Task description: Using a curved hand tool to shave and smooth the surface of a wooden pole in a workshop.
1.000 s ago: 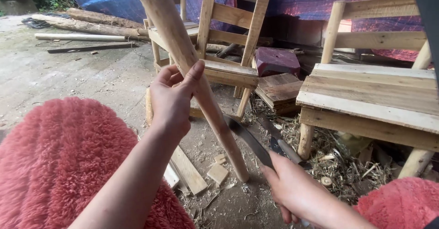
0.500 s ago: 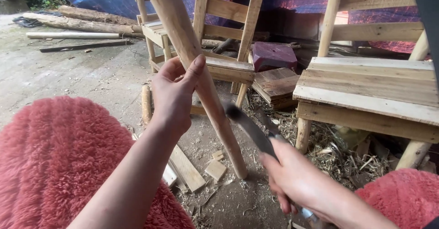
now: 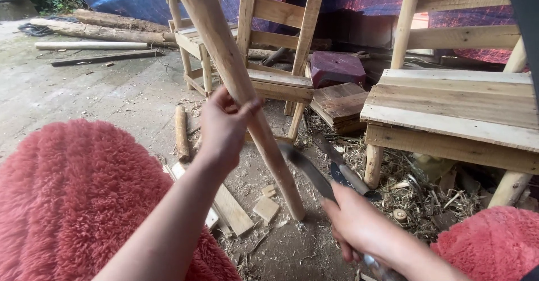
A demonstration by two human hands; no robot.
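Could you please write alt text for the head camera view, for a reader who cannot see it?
A person's left hand grips a slanted wooden pole whose lower end rests on the dirt ground, while the right hand holds a long knife with its blade at the pole. Wooden chairs and wood scraps surround them.

Soft, even daylight fills the scene, brightest on the concrete ground [image 3: 84, 98] at upper left. Shadows are faint. The right hand [image 3: 365, 227] and knife blade [image 3: 306, 171] smear with motion blur; the rest stays sharp.

Bare matt wood pole [image 3: 236, 84], dull metal blade [image 3: 306, 168], rough wood chairs [image 3: 449, 107].
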